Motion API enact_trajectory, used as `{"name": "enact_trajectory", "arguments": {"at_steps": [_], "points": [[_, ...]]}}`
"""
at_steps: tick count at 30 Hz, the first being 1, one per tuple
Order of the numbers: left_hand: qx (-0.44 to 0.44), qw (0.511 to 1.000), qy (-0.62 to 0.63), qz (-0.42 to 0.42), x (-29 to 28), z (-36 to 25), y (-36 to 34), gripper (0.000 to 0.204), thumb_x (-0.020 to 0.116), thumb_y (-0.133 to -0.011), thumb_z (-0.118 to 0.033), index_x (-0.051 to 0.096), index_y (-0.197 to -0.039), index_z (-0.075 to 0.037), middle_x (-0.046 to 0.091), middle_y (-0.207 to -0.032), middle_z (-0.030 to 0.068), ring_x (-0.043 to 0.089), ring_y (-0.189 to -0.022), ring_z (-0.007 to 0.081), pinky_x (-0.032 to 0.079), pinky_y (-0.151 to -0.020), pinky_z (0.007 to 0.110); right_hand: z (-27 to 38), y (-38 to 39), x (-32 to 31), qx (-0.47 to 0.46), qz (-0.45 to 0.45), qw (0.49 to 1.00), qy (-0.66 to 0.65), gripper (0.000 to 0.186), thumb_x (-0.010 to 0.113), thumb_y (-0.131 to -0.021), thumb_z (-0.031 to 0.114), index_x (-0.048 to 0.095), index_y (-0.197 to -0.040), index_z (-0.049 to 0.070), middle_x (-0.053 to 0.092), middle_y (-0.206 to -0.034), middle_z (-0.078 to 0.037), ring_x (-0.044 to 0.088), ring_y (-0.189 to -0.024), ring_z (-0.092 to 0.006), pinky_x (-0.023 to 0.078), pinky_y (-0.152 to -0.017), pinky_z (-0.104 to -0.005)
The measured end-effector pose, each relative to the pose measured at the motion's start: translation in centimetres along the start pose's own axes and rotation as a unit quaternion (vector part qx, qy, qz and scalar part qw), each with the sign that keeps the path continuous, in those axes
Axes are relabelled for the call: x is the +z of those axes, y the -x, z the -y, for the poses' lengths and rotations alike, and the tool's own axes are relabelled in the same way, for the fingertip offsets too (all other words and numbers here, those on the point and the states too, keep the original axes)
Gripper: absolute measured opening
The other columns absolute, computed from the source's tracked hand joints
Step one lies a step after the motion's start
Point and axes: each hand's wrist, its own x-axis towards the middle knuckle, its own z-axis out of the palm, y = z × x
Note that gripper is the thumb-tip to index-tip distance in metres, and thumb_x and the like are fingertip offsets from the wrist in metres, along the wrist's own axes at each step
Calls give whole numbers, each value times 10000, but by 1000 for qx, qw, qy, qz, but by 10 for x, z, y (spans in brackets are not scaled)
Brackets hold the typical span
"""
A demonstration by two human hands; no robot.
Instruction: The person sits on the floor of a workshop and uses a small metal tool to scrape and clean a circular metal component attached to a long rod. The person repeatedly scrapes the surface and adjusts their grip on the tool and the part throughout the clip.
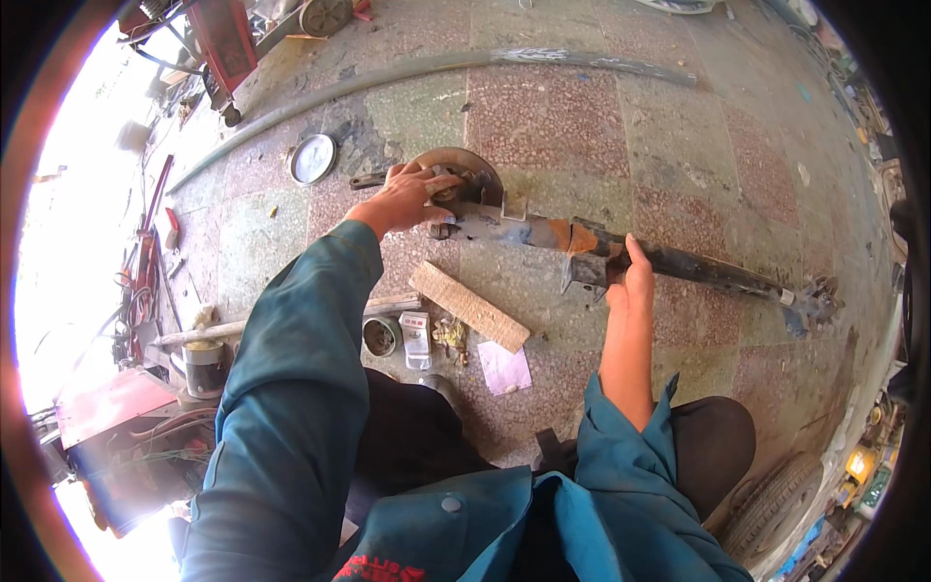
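Observation:
A long, dirty metal axle beam (713,269) lies across the floor in front of me, with rust-orange patches and a welded bracket near its middle. At its left end is a round, rusty brake disc (488,172). My left hand (412,197) is closed over the hub part beside the disc, its fingers bent across the metal. Near the middle bracket, my right hand (632,276) grips the beam, thumb on top and the other fingers mostly hidden beneath. A dirty hub-like end piece (817,307) is on the beam's far right.
Below the beam lie a flat wooden strip (469,306), a pink paper (504,368), a small round can (381,336) and a white packet (416,339). A white lid (312,159) rests farther left. A long pipe (427,64) crosses behind; a tyre (773,506) stands lower right.

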Motion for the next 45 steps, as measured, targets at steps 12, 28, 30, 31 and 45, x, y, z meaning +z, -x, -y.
{"name": "enact_trajectory", "arguments": {"at_steps": [12, 28, 30, 31, 45], "points": [[-5, 1000, -2, 27, -10, -10, -4, 729, 840, -981, -547, 601, -1645, -363, 704, -1440, 93, 478, -1562, 372, 288, -1299, 625, -3, -5, -8, -12, 10, 1000, -14, 265, 812, -1083, 218, 722, -1257, 40, 782, -1188, -97, 780, -1048, -275, 655, -914, -466], [7, 1000, 2, -1, 3, 3, -1, 741, 849, -977, -539, 602, -1647, -344, 708, -1410, 94, 493, -1547, 377, 296, -1287, 625, -2, 11, 6, -7, -4, 1000, -6, 254, 831, -1062, 203, 743, -1245, 51, 792, -1146, -90, 788, -996, -262, 660, -870, -446], [5, 1000, -4, 2, 2, 2, -1, 750, 845, -978, -545, 593, -1655, -340, 706, -1419, 93, 491, -1550, 374, 297, -1287, 626, -3, 10, 6, -8, -6, 1000, -10, 261, 831, -1064, 207, 742, -1249, 47, 791, -1152, -91, 785, -1004, -261, 658, -869, -445], [4, 1000, -7, 7, 1, 0, -3, 760, 843, -980, -547, 584, -1663, -335, 704, -1427, 92, 490, -1553, 373, 296, -1289, 626, -2, 8, 4, -11, -8, 1000, -12, 265, 831, -1064, 209, 742, -1251, 45, 791, -1155, -92, 784, -1008, -260, 657, -869, -445], [26, 987, -87, -135, -20, -46, 13, 795, 863, -958, -509, 600, -1577, -84, 649, -1394, 178, 581, -1369, 418, 433, -1227, 549, 0, 11, 9, -13, -16, 1000, -12, 212, 800, -1088, 244, 730, -1201, 79, 770, -1128, -78, 752, -1023, -251, 609, -899, -450]]}}
